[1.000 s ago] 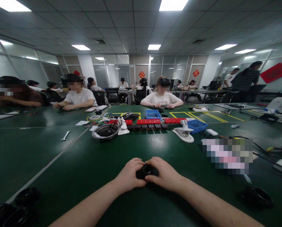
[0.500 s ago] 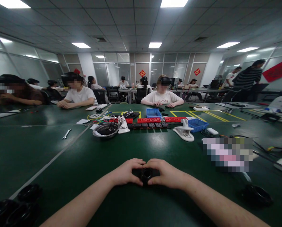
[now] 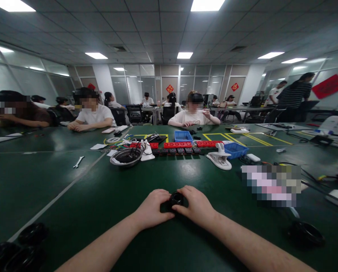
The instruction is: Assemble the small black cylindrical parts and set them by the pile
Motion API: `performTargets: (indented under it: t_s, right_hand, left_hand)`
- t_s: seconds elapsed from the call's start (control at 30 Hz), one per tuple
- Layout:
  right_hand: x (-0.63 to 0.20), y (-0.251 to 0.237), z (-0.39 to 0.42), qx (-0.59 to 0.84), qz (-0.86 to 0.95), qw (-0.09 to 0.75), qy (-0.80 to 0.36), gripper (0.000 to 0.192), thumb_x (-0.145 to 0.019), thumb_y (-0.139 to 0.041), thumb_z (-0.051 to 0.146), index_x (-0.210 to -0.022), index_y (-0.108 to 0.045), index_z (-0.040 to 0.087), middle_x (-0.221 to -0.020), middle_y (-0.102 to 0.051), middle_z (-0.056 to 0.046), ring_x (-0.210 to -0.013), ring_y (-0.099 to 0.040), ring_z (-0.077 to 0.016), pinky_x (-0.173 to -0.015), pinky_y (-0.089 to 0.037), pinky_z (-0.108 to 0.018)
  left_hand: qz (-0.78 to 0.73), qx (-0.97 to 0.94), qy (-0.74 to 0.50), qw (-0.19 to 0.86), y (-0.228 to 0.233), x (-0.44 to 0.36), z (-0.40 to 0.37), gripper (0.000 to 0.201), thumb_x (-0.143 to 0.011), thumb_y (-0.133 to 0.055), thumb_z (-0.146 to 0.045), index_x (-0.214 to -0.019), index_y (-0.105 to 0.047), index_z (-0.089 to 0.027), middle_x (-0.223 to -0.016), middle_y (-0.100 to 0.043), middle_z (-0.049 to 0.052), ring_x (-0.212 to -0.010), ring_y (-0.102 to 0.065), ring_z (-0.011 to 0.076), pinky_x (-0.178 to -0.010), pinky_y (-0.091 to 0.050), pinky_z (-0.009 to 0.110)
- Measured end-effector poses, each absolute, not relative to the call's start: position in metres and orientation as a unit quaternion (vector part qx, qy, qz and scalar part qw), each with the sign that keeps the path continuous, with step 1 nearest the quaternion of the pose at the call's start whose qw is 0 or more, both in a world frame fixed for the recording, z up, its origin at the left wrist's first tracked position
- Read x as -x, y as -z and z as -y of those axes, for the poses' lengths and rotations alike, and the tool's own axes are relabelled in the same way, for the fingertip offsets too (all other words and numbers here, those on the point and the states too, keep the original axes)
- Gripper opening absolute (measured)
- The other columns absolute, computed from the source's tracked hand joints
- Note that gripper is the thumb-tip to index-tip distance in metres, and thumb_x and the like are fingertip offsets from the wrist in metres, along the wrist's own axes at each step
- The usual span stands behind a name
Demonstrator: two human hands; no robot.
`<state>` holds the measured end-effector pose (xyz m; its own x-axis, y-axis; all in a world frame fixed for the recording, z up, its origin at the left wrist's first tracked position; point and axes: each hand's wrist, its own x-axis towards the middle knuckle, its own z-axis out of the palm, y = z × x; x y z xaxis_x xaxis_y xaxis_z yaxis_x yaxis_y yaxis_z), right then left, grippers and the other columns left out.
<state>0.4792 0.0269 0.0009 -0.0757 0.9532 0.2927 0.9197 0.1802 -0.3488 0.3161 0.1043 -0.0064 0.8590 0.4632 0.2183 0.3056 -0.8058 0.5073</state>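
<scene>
Between my two hands, low in the middle of the head view, is a small glossy black ring-shaped part (image 3: 176, 198) with a round opening facing up. My right hand (image 3: 195, 204) grips it from the right, thumb at the near side and fingers at the far side. My left hand (image 3: 155, 207) curves round from the left, its fingertips against the part's left side and its thumb stretched below it. The space inside the left hand is dark, so the part's underside cannot be made out.
Black rings (image 3: 31, 234) lie at the lower left, another black ring (image 3: 306, 233) at the lower right. Ahead are a metal bowl (image 3: 126, 163), red socket strips (image 3: 178, 144), blue bins (image 3: 235, 150) and a white clip stand (image 3: 219, 160). A wrench (image 3: 78, 162) lies left. People sit across the table.
The black ring-shaped part has shifted slightly away from me and tilted. My right hand has moved up with it, and my left thumb has slid off its near side.
</scene>
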Motion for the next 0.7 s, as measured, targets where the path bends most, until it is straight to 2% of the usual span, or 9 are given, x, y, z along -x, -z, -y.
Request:
performTargets:
  t_s: [0.07, 0.17, 0.4, 0.53, 0.7]
  right_hand:
    - [-0.477, 0.002, -0.027, 0.647, 0.725, 0.236, -0.032, 0.032, -0.067, -0.059, 0.039, -0.089, -0.054, 0.016, -0.084, -0.055, -0.005, -0.08, -0.051, -0.0185, -0.071, -0.041, -0.029]
    - [-0.474, 0.006, -0.027, 0.653, 0.716, 0.245, -0.033, 0.033, -0.066, -0.059, 0.037, -0.09, -0.052, 0.016, -0.084, -0.054, -0.005, -0.08, -0.05, -0.0186, -0.071, -0.041, -0.03]
    - [-0.473, 0.004, -0.028, 0.648, 0.716, 0.254, -0.057, 0.032, -0.066, -0.059, 0.037, -0.089, -0.052, 0.015, -0.083, -0.054, -0.006, -0.08, -0.05, -0.019, -0.072, -0.041, -0.031]
    - [-0.48, -0.003, -0.027, 0.611, 0.741, 0.256, -0.108, 0.034, -0.067, -0.059, 0.037, -0.093, -0.053, 0.016, -0.087, -0.054, -0.006, -0.082, -0.05, -0.0184, -0.072, -0.04, -0.03]
    - [-0.488, -0.018, -0.026, 0.516, 0.801, 0.229, -0.199, 0.044, -0.067, -0.062, 0.032, -0.108, -0.051, 0.02, -0.096, -0.053, -0.005, -0.091, -0.048, -0.0178, -0.08, -0.038, -0.03]
  left_hand:
    - [-0.24, -0.931, -0.181, 0.207, 0.008, -0.32, -0.099, 0.04, -0.056, -0.067, -0.043, -0.088, -0.06, -0.02, -0.093, -0.061, 0.003, -0.097, -0.049, 0.023, -0.091, -0.03, 0.038]
    - [-0.294, -0.914, -0.205, 0.19, 0.012, -0.326, -0.093, 0.042, -0.055, -0.065, -0.048, -0.087, -0.06, -0.019, -0.092, -0.06, 0.004, -0.094, -0.049, 0.0243, -0.088, -0.033, 0.039]
    - [-0.345, -0.89, -0.224, 0.196, 0.018, -0.331, -0.089, 0.037, -0.057, -0.066, -0.033, -0.091, -0.06, -0.02, -0.094, -0.06, 0.004, -0.096, -0.049, 0.0247, -0.089, -0.033, 0.039]
    - [-0.289, -0.902, -0.201, 0.251, 0.013, -0.327, -0.096, 0.035, -0.058, -0.065, -0.028, -0.091, -0.06, -0.019, -0.097, -0.059, 0.004, -0.1, -0.046, 0.0233, -0.09, -0.034, 0.035]
    - [-0.175, -0.924, -0.117, 0.321, 0.006, -0.316, -0.111, 0.044, -0.057, -0.068, -0.035, -0.098, -0.059, -0.023, -0.112, -0.051, 0.003, -0.112, -0.035, 0.0237, -0.097, -0.025, 0.036]
